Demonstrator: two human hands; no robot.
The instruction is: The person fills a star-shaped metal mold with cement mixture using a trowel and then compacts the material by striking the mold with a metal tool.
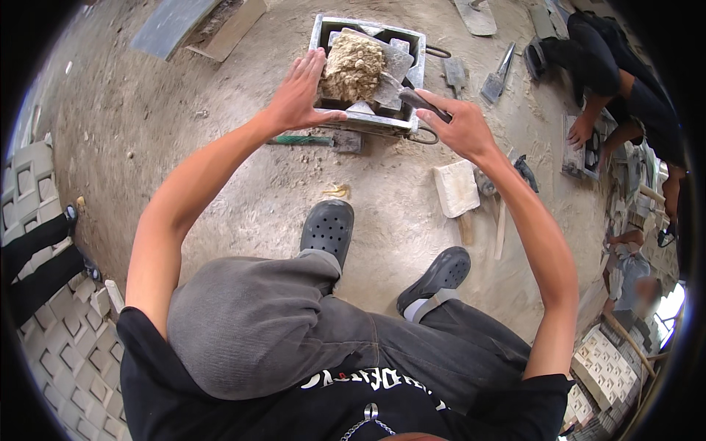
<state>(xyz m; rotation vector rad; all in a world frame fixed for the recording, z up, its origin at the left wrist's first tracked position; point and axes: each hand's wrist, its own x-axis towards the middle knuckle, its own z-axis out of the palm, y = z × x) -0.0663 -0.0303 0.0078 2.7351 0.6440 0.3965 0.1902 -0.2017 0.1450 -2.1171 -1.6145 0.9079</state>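
Note:
A square metal mould (316, 35) with wire loop handles lies on the ground in front of me. Inside it, cast-looking grey shapes partly show beneath a heap of crumbly tan mix (351, 62). My left hand (300, 92) rests against the mould's near left corner, fingers stretched out and thumb spread along the near rim, holding nothing. At the near right, my right hand (462, 123) is closed around the dark handle of a trowel (388, 92). The trowel's blade sits at the right side of the heap, over the mould.
A green-handled tool (303, 140) lies just below the mould. Right of it are a trowel (455, 72), a wide-bladed scraper (497, 77) and a whitish block (456, 188). A co-worker's hand (581, 131) touches another mould (577, 163). Patterned blocks (73, 353) line the left.

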